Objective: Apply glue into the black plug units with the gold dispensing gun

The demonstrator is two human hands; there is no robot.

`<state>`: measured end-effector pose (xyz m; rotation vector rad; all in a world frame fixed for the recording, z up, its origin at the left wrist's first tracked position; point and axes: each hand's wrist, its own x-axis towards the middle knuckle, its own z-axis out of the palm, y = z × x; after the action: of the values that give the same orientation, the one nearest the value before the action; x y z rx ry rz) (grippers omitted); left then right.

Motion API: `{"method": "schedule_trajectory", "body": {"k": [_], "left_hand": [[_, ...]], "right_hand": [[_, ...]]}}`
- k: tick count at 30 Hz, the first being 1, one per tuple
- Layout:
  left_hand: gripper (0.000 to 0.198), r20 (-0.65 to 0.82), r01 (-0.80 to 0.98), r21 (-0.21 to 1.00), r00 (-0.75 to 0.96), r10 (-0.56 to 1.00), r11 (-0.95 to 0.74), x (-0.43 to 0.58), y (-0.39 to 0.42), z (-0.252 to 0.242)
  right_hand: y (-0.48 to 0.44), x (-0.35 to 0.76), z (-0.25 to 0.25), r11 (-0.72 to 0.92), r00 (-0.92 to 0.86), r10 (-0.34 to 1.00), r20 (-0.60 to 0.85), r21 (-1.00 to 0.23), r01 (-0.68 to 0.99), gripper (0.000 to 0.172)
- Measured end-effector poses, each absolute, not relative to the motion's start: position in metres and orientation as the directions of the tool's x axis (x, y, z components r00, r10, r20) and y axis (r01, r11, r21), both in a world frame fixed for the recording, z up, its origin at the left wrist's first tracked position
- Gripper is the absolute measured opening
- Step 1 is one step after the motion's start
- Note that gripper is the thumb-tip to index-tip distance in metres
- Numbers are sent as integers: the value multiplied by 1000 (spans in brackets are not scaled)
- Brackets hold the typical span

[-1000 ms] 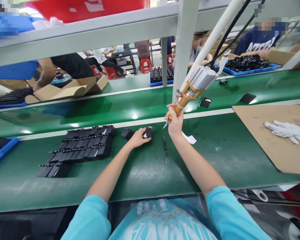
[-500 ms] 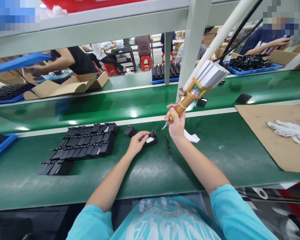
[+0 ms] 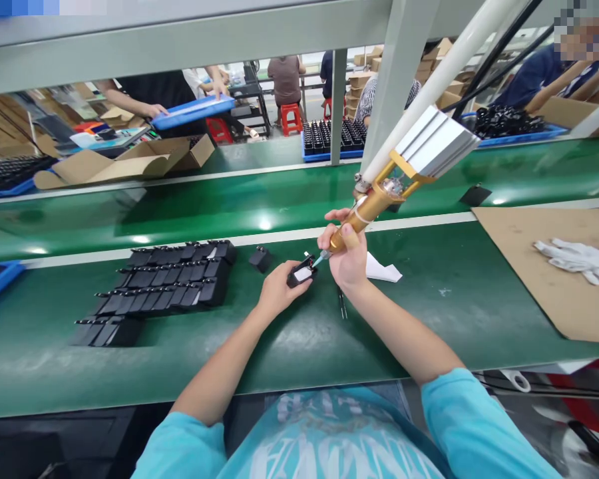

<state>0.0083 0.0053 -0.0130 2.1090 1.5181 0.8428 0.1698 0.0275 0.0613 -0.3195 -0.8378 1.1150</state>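
Observation:
My left hand (image 3: 278,291) is closed around a small black plastic housing (image 3: 302,274) with a white patch inside. In my right hand (image 3: 348,256) is a gold glue dispenser (image 3: 364,214) with a silver block at its upper end, the fingers wrapped round its lower barrel. Its thin pale-blue needle tip (image 3: 321,259) points down-left and reaches the near right end of the housing; whether it touches cannot be made out. A pair of tweezers (image 3: 342,305) lies below my right hand, partly covered. One more black housing (image 3: 259,259) stands behind my left hand.
Rows of black housings (image 3: 174,283) fill the bench's left side. White paper (image 3: 383,269) lies right of my hand. White gloves (image 3: 579,258) rest on cardboard (image 3: 539,293). A pole (image 3: 432,93) supports the dispenser. Across the belt, a person holds a blue tray (image 3: 194,112).
My left hand has taken hold of the housing and turned it. The dispenser in my right hand has come down-left, bringing its needle to the housing. Across the belt, the co-worker's blue tray has moved right.

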Motion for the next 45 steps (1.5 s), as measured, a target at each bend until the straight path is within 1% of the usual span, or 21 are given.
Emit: {"method": "schedule_trajectory", "body": {"k": [4, 8, 11, 16, 21, 27, 31, 35, 38, 45], "left_hand": [[30, 320, 671, 643, 201, 926, -368, 7, 2, -5], [30, 340, 653, 653, 201, 919, -385, 7, 0, -1], [29, 334, 643, 666, 198, 921, -380, 8, -2, 0], [29, 320, 643, 671, 198, 926, -370, 9, -3, 1], [30, 294, 650, 677, 191, 936, -345, 9, -2, 1], [33, 233, 665, 686, 183, 955, -295, 14, -3, -3], [34, 220, 655, 695, 199, 955, -297, 20, -5, -7], [34, 263, 640, 681, 239, 935, -356, 27, -7, -8], [33, 314, 589, 697, 260, 913, -408, 31, -10, -9], [40, 404, 520, 721, 222, 887, -459, 35, -13, -9]], "right_hand": [[23, 168, 62, 431, 174, 884, 434, -611, -664, 24], [21, 168, 63, 442, 183, 880, 439, -613, -655, 24], [22, 168, 63, 458, 210, 877, 433, -616, -641, 20], [23, 168, 63, 469, 216, 867, 450, -587, -660, 20], [23, 167, 63, 469, 196, 863, 466, -593, -655, 25], [20, 167, 65, 435, 178, 886, 428, -633, -640, 36], [17, 166, 66, 427, 163, 885, 437, -620, -658, 37], [13, 165, 67, 416, 147, 884, 444, -603, -681, 37], [10, 163, 67, 410, 133, 884, 448, -606, -682, 37], [2, 159, 69, 396, 105, 885, 454, -613, -684, 28]]}}
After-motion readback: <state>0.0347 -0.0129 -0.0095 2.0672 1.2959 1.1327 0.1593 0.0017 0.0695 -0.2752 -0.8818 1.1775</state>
